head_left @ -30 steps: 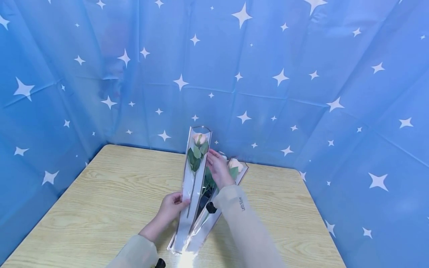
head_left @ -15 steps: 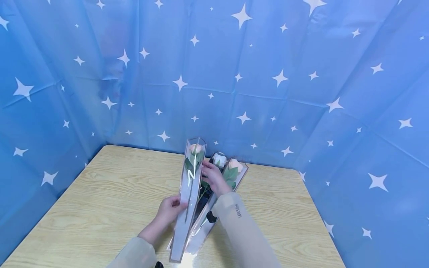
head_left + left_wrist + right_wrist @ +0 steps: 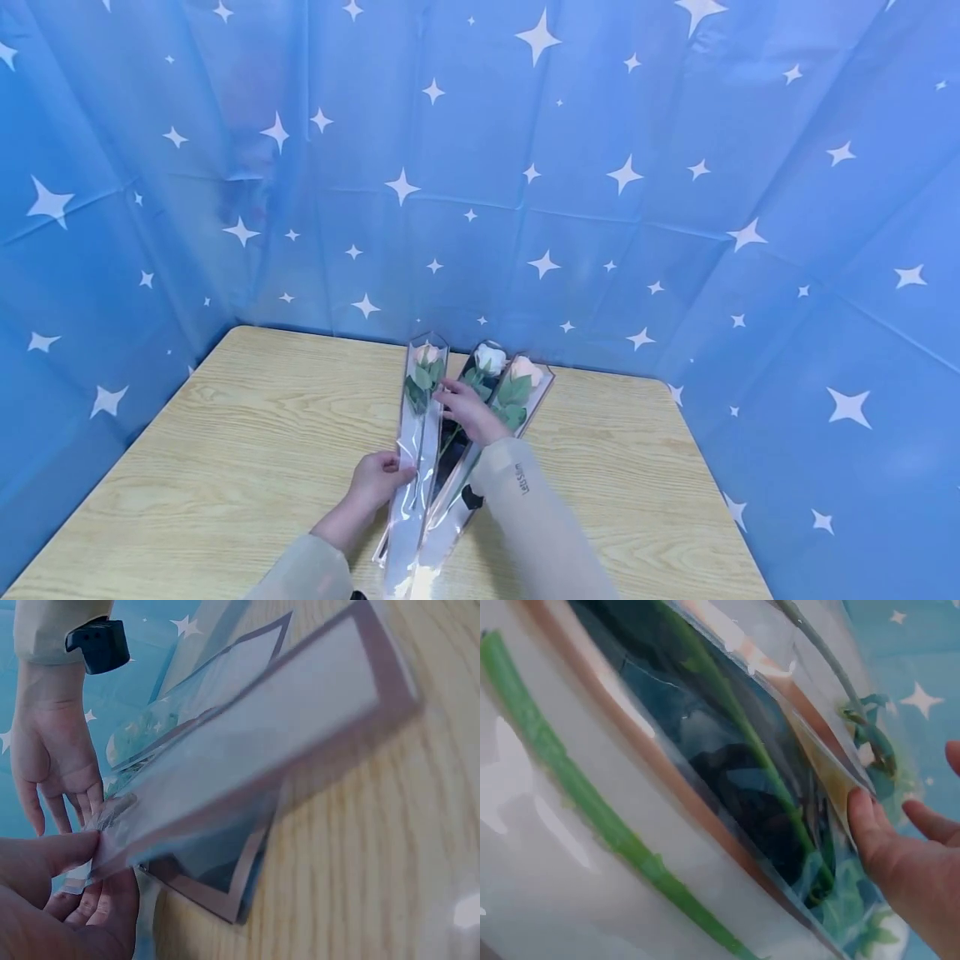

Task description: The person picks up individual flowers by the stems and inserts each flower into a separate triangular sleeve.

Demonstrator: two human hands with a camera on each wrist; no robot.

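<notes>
Three single roses in clear flat sleeves lie fanned on the table, their lower ends overlapping. A peach rose [image 3: 428, 354] with white backing is leftmost, a white rose [image 3: 491, 359] with dark backing is in the middle, and another peach rose [image 3: 525, 369] is rightmost. My left hand [image 3: 375, 481] pinches the left edge of the leftmost sleeve between thumb and fingers; in the left wrist view that sleeve [image 3: 247, 727] slants above the table. Fingers extended, my right hand [image 3: 472, 414] touches the same sleeve's right edge near the leaves and partly covers the middle sleeve.
The light wood-grain table [image 3: 247, 433] extends to both sides of the sleeves. Close behind its back edge hangs a blue curtain [image 3: 480, 225] with white stars, which also runs along both sides. Dark devices are worn at both wrists.
The leftmost wrapped rose has come down toward the table and nearer to me, shifting slightly left. Both hands moved with it, uncovering the white rose. The other two sleeves stayed in place.
</notes>
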